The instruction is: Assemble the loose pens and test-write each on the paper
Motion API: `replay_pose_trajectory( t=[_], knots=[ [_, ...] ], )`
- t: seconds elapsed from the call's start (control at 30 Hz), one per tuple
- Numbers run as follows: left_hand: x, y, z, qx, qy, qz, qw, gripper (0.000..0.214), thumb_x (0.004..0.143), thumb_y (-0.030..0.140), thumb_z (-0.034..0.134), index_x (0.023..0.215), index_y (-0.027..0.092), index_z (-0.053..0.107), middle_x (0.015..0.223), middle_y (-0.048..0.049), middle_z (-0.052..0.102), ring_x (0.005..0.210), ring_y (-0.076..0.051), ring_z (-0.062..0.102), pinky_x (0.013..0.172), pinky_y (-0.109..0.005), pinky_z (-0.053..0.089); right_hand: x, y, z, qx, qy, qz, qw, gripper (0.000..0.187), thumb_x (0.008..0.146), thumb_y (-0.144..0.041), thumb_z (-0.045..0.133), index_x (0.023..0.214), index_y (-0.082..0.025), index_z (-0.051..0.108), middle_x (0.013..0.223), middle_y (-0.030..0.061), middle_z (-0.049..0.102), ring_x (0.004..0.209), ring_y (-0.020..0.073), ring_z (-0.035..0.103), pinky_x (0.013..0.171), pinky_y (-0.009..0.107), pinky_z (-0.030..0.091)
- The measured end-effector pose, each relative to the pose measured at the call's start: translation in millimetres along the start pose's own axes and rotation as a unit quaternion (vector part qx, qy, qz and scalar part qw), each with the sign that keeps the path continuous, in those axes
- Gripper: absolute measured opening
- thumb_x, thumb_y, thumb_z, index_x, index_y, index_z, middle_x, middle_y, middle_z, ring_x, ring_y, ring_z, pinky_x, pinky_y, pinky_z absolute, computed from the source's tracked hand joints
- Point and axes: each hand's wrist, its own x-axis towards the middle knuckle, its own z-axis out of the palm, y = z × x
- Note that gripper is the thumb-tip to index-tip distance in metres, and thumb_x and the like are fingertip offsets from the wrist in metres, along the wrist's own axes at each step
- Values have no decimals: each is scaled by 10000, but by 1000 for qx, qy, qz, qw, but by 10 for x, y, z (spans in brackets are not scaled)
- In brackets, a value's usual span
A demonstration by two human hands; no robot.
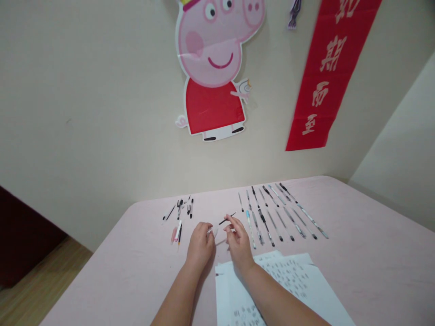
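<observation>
My two hands meet over the pink table (356,253), fingers pinched. My right hand (239,242) holds a thin dark pen refill (227,220) that sticks out up and to the right. My left hand (200,244) grips a small pale pen part (213,230), too small to name exactly. The two pieces are close together between my fingertips. A row of several pens (278,213) lies to the right of my hands. A smaller group of pens and parts (181,209) lies to the left, and two more pens (176,233) rest beside my left hand.
White sheets of paper with printed text (292,285) lie under my right forearm. A cartoon pig cutout (217,68) and a red banner (326,77) hang on the cream wall behind the table. Wooden floor (30,290) shows at the lower left.
</observation>
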Motion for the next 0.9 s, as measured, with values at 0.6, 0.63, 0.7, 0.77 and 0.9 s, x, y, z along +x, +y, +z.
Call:
replay_pose_trajectory(
  t=[0.6,0.63,0.7,0.77,0.9],
  knots=[
    [-8,19,-10,-18,-24,-6,1000,213,768,93,410,890,180,561,869,-62,573,842,-207,551,781,-367,462,-22,-38,53,-62,-92,-77,991,477,817,-93,463,1254,-257,562,1134,75,592,911,163,600,767,279,535],
    [-7,21,-13,-24,-22,-7,999,216,763,89,407,880,182,563,862,-59,572,835,-203,552,776,-361,463,-28,-49,57,-70,-107,-86,988,493,808,-80,461,1258,-257,559,1132,73,598,910,165,604,790,289,532],
    [-5,22,-17,-39,-19,-9,999,219,752,80,400,855,184,563,851,-54,574,829,-196,555,771,-348,465,-40,-73,63,-86,-132,-97,983,504,802,-73,462,1263,-251,557,1137,74,607,922,173,609,845,319,518],
    [-4,19,-17,-51,-16,-9,999,219,744,75,394,831,185,562,838,-51,579,824,-190,557,768,-338,466,-48,-100,67,-102,-147,-103,979,496,803,-81,468,1261,-246,560,1157,80,610,963,191,605,895,351,499],
    [-2,2,-10,-66,-6,-11,998,203,759,95,386,801,184,564,813,-49,588,800,-185,564,758,-332,473,-48,-137,69,-101,-166,-108,975,498,795,-87,477,1258,-249,564,1185,77,609,1057,205,578,940,363,476]
  ],
)
